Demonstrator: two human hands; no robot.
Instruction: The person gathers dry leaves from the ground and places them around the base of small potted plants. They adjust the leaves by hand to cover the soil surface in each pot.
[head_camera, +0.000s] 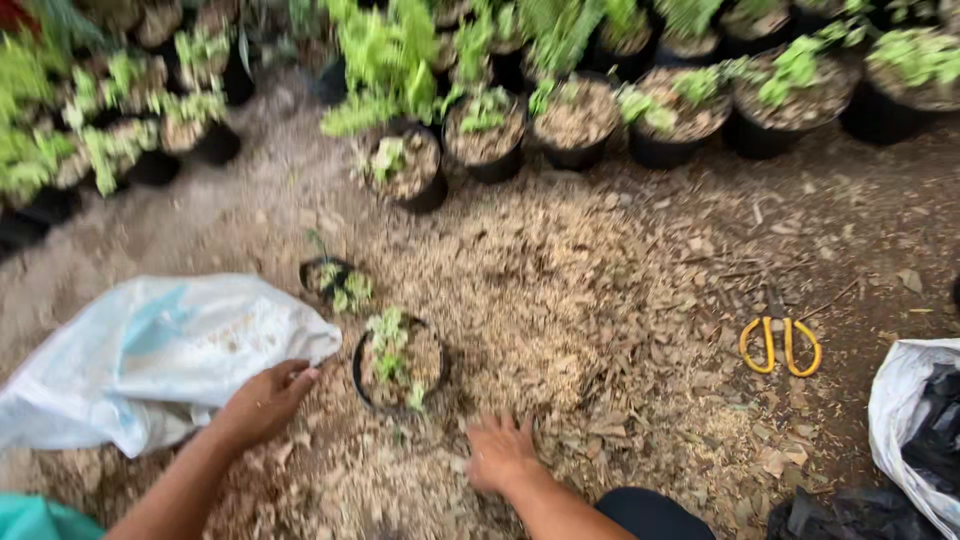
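Observed from beside the person, who was crouched over bare ground strewn with wood shavings and dry leaf bits.

Left hand: fingers loosely curled, tips resting on the lower edge of a pale blue-and-white plastic sack lying on the ground at about 9 o'clock from the person. Contact seen; whether the fingers actually pinched the sack, I could not tell.

Right hand: released, palm down, fingers spread flat on the shavings, holding nothing.

Between the two hands, at 12 o'clock and just beyond them, stood a small black pot with a young green seedling, filled with brownish mulch. It was upright, touched by neither hand; the left fingertips were near its rim. A second, smaller black pot sat just behind it, toward 11 o'clock.

Yellow-handled scissors lay on the ground at 2 o'clock, well apart from the right hand. A white sack with dark lining sat at 3 o'clock. A row of larger potted plants ran along the far side.
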